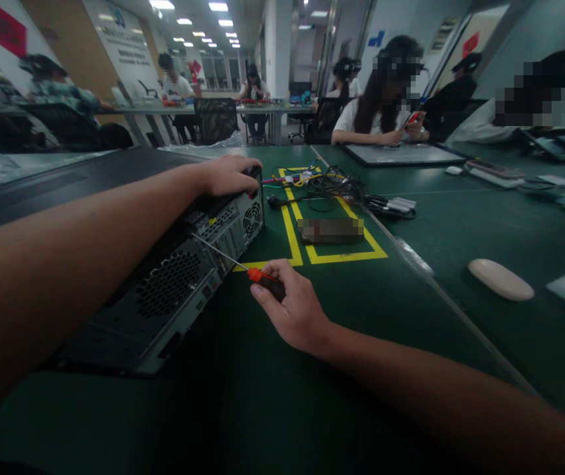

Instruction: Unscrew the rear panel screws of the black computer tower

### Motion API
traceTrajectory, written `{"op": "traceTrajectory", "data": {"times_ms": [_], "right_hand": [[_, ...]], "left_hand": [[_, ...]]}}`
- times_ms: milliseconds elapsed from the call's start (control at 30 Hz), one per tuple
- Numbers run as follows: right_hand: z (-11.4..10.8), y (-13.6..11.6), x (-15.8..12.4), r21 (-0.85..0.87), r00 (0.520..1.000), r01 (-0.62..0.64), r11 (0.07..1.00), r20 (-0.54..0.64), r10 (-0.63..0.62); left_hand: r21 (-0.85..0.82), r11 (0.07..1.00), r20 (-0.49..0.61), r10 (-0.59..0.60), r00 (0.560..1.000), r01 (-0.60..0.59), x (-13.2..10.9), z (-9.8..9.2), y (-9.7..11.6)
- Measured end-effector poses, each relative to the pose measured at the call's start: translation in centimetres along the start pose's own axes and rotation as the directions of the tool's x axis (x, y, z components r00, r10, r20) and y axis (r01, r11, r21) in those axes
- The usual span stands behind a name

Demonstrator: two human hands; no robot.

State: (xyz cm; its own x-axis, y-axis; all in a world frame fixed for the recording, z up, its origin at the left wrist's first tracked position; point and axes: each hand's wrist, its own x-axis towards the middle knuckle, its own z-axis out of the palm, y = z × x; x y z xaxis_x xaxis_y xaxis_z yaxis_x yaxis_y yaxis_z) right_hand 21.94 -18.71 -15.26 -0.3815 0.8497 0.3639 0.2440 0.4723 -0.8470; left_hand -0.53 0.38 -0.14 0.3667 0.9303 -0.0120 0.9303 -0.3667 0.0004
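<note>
A black and grey desktop computer case [213,290] lies at the left, its back panel with vents and ports facing me. My left hand [227,175] reaches across its top and grips the far corner, fingers bent over the edge. In my right hand [295,303] is a screwdriver [257,275] with an orange and black handle. Its thin shaft points up and left, with the tip against or just in front of the back panel near its upper edge; contact is too small to tell.
Tangled black cables [339,188] lie beyond the case. A blurred-out dark object [331,231] sits inside yellow tape [349,256] on the green table [376,310]. A pale mouse [501,279] lies at the right. People [386,99] sit across the table and behind.
</note>
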Motion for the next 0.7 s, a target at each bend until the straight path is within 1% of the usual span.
{"op": "traceTrajectory", "data": {"times_ms": [233,433,600,700], "right_hand": [[-0.03,-0.14,-0.11,0.008,1.0,0.005,1.0,-0.001,-0.005],[0.05,0.09,-0.1,-0.001,1.0,0.02,1.0,-0.005,-0.02],[0.0,0.19,0.0,-0.021,0.998,0.055,0.998,-0.01,-0.055],[-0.01,0.14,-0.03,0.002,0.999,0.051,0.999,-0.003,-0.051]], "left_hand": [[0.004,1.0,0.018,0.002,1.0,-0.002,-0.1,-0.19,0.29],[-0.019,1.0,0.003,-0.009,1.0,0.009,0.01,-0.01,-0.11],[-0.032,0.999,-0.01,0.018,1.0,-0.019,0.32,0.17,-0.54],[-0.03,0.999,-0.003,0.015,1.0,-0.015,0.39,0.18,-0.57]]}}
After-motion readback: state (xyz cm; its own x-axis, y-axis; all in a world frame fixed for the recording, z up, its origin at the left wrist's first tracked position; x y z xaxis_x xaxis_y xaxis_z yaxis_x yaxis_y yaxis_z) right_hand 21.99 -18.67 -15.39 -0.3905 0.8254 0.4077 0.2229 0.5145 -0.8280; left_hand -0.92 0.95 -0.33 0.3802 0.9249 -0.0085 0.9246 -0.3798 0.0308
